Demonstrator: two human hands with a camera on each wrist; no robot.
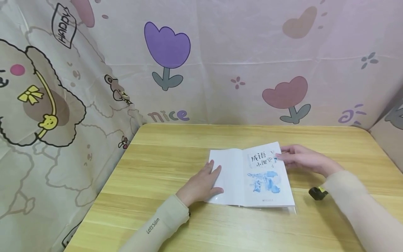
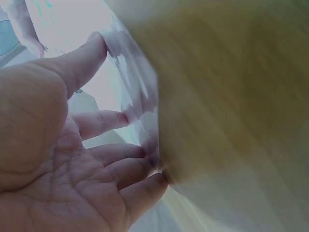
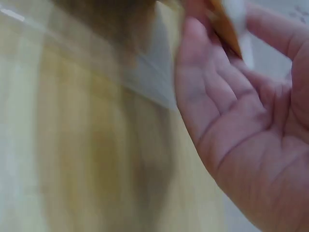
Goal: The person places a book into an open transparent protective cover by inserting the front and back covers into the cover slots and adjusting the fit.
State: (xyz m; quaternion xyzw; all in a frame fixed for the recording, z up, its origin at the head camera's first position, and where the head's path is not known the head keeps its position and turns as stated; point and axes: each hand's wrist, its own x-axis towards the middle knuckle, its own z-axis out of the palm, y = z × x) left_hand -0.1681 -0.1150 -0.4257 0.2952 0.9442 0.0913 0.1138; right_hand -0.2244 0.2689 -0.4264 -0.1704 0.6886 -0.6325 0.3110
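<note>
A book (image 1: 264, 182) lies spread on the table, its right-hand page printed with large Chinese characters and a blue picture. To its left is a blank white leaf (image 1: 229, 175). Spread fingers of my left hand (image 1: 199, 183) rest on that leaf near its outer edge. A clear plastic cover (image 2: 140, 82) shows beside the fingertips in the left wrist view. At the book's upper right edge, my right hand (image 1: 302, 159) pinches the pages, thumb on top and fingers beneath. In the right wrist view, an orange-brown edge (image 3: 226, 29) shows between the thumb and fingers.
A small black and yellow object (image 1: 317, 193) sits on the wooden table (image 1: 170, 140), partly hidden by the right sleeve (image 1: 349, 192). Printed cloth (image 1: 220, 35) hangs behind the table and along its left side.
</note>
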